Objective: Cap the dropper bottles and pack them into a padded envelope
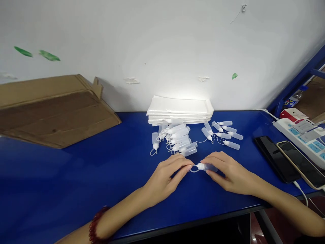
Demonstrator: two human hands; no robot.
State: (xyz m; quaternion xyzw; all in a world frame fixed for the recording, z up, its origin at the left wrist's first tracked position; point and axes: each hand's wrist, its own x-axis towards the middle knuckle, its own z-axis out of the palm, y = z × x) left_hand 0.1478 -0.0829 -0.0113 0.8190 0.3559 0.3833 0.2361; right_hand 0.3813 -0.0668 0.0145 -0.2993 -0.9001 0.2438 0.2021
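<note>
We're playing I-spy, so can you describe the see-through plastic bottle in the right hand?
Start at the big blue tabletop below the white wall. There, the right hand holds a small, cylindrical, translucent plastic bottle, its white tip pointing toward the left hand. It's the only one held; the similar bottles lie loose farther back.

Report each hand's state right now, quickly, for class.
Left hand: closed, pinching near the end of a thin strap.
Right hand: closed, holding a small translucent bottle.
</note>
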